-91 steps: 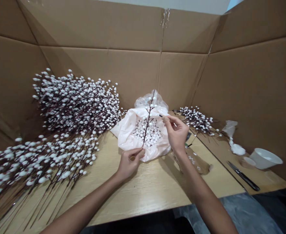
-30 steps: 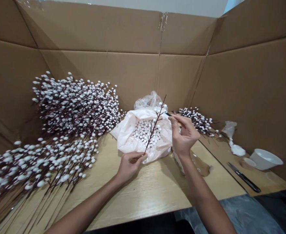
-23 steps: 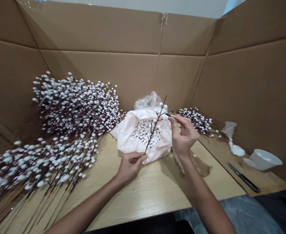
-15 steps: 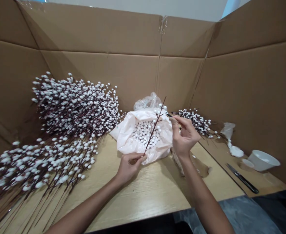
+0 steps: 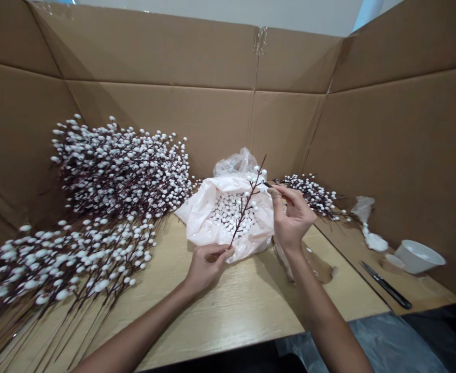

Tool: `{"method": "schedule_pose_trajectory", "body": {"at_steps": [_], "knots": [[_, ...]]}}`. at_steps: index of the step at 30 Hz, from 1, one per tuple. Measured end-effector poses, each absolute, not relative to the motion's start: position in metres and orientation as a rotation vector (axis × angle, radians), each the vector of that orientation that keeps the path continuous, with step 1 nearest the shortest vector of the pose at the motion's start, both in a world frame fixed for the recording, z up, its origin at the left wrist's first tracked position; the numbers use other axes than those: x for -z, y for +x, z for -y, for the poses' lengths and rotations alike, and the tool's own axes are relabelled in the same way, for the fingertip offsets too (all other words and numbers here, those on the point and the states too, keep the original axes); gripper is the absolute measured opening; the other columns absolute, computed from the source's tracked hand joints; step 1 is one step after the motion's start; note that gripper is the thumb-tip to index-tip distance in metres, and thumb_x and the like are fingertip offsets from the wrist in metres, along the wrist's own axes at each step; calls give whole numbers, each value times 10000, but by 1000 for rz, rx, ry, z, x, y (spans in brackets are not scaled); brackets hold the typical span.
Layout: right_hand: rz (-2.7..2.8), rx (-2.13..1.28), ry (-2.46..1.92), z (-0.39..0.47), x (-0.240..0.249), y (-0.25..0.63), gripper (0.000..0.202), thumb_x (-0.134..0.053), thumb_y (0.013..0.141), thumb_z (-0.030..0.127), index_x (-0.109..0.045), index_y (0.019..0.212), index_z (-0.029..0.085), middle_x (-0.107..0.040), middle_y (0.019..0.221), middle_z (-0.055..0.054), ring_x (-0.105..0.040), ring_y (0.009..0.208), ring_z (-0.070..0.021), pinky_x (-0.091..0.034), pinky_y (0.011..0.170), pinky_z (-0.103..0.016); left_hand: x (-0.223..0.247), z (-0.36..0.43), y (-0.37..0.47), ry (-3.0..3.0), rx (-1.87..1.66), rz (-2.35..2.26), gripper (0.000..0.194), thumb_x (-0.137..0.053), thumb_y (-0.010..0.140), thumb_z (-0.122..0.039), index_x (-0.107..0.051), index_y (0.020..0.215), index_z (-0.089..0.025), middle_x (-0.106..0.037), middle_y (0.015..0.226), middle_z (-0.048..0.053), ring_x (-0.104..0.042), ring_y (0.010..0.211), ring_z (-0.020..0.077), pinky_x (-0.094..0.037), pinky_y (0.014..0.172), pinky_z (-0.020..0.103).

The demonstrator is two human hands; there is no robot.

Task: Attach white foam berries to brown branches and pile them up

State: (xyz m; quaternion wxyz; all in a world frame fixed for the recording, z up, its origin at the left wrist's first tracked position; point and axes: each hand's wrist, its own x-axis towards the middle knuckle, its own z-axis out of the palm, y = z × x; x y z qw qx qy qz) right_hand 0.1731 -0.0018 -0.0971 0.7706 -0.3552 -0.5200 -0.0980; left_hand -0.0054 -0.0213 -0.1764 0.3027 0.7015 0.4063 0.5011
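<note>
Between its thumb and fingers, my left hand (image 5: 209, 263) pinches the lower end of a thin brown twig (image 5: 244, 208), which leans up over an open plastic bag (image 5: 200, 217). White balls (image 5: 230, 210) fill the bag. A few balls sit near the twig's upper part. My right hand (image 5: 295, 213) is closed on a thin dark tool (image 5: 267, 184), its tip close beside the twig's upper part. Whether the tip touches the twig is too small to tell.
Many white-berried branches (image 5: 123, 171) lie at the left, with more branches (image 5: 68, 259) in front. Further right are a small berry bunch (image 5: 311, 191), a white cup (image 5: 418, 256), a tape roll (image 5: 392, 263) and a black-handled knife (image 5: 387, 286). Cardboard walls (image 5: 158, 52) surround the table.
My right hand has shifted slightly left with the dark tool, its tip now nearer the twig. My left hand still pinches the twig in about the same place.
</note>
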Motion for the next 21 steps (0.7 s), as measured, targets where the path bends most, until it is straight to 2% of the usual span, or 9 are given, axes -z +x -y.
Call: {"method": "schedule_pose_trajectory", "body": {"at_steps": [13,17,21], "knots": [[969,77,-693,9,82,173,82,-671,754,243,-679,803,178,-683,759,-33,-656,710,-161,-548,654,-315,178,20,-5,1851,-1336,-1056,174,-666,741,-269,-768,783,-134,-754,768,96,-698,683,215,-545,580,260],[945,134,-681,7,64,184,78,-662,763,239,-680,814,183,-681,752,-31,-641,667,-143,-537,603,-289,177,20,-4,1871,-1345,-1054,167,-658,738,-259,-768,764,-136,-751,731,98,-698,655,216,-547,561,263],[1035,149,-724,1,40,200,109,-651,773,277,-674,806,176,-687,756,-34,-644,674,-144,-541,619,-295,175,20,-3,1892,-1357,-1050,157,-655,733,-254,-769,749,-147,-751,727,95,-699,645,217,-550,557,266]]}}
